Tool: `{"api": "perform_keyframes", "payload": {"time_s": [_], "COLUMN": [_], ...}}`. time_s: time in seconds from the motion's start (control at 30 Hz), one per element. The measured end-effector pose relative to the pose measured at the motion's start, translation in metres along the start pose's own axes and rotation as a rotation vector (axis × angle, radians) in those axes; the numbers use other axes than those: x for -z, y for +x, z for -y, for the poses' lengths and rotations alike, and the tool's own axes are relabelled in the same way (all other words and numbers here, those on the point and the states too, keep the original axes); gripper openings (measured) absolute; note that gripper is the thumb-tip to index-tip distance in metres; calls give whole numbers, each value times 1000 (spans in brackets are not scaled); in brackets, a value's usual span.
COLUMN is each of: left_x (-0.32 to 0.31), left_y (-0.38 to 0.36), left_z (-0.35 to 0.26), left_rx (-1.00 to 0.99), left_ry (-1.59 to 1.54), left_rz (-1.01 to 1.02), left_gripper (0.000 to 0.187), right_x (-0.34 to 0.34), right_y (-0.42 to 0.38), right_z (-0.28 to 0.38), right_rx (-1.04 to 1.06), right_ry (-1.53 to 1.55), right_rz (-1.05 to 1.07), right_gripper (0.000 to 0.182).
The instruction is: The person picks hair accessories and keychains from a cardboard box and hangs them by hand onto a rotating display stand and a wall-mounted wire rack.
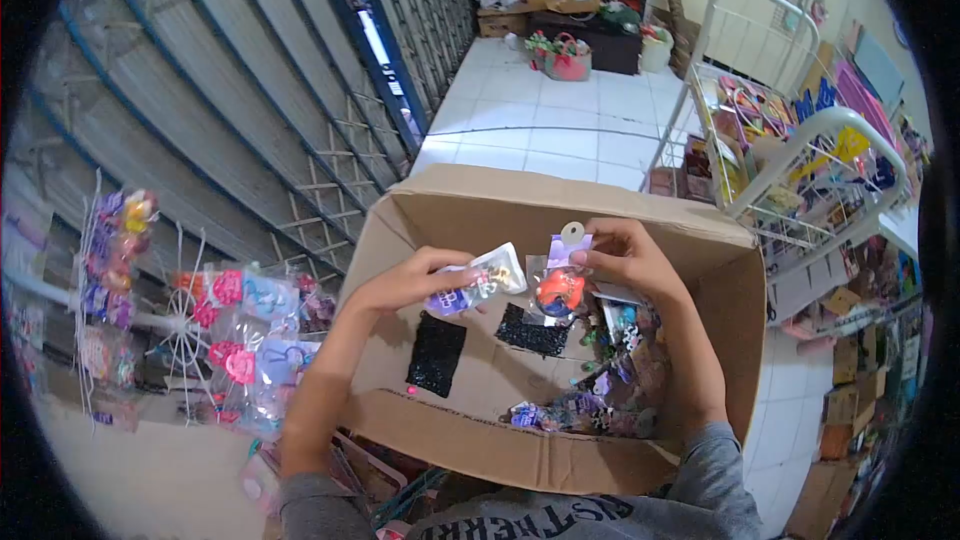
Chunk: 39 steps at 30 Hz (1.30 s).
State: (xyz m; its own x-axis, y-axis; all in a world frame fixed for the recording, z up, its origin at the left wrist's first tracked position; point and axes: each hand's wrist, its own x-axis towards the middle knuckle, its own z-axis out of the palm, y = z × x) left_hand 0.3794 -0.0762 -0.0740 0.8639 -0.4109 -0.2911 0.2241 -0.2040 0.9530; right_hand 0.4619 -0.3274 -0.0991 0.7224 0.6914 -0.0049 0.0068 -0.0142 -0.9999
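Over a large cardboard box (430, 432), my left hand (405, 282) is closed on a small clear packet with a purple end (495, 278). Small pieces show through its plastic, too fine to name. My right hand (625, 255) pinches the purple header card of a clear packet (560, 292) with an orange and dark blue item inside. The two packets are held close together. Below them in the box lie two black textured pieces (436, 355). A pile of small packaged trinkets (610, 380) fills the box's right side.
Packets of pink and blue accessories hang from a white rack (180, 325) at the left. Behind it is a folding metal gate (230, 70). A white wire cart (760, 140) with mixed goods stands at the right. A red basket (568, 62) sits on the tiled floor.
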Motion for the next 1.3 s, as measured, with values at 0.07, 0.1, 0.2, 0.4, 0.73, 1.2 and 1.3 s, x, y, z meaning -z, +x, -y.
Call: {"api": "perform_keyframes", "payload": {"time_s": [0.07, 0.1, 0.2, 0.4, 0.73, 1.2, 1.3], "left_x": [-4, -5, -10, -24, -111, -112, -77], "left_y": [-37, -55, -104, -210, -390, -442, -418], "left_z": [-13, -13, -1, 18, 13, 28, 6], "left_rx": [34, 77, 14, -216, -156, -446, -502], "left_ry": [-22, -52, -224, 81, 478, 83, 424], "left_rz": [-103, -184, -306, -610, -1318, -1930, -1751], "left_gripper": [31, 32, 32, 34, 23, 29, 24], "right_x": [-17, -27, -60, -139, -300, -376, -367], "right_y": [4, 7, 16, 34, 43, 66, 80], "right_z": [21, 29, 47, 83, 139, 135, 133], "right_rx": [47, 78, 139, 226, 390, 512, 546], "right_ry": [1, 10, 37, 65, 150, 152, 162], "right_rz": [32, 46, 92, 185, 666, 625, 474], "right_gripper": [14, 14, 15, 17, 12, 10, 10]}}
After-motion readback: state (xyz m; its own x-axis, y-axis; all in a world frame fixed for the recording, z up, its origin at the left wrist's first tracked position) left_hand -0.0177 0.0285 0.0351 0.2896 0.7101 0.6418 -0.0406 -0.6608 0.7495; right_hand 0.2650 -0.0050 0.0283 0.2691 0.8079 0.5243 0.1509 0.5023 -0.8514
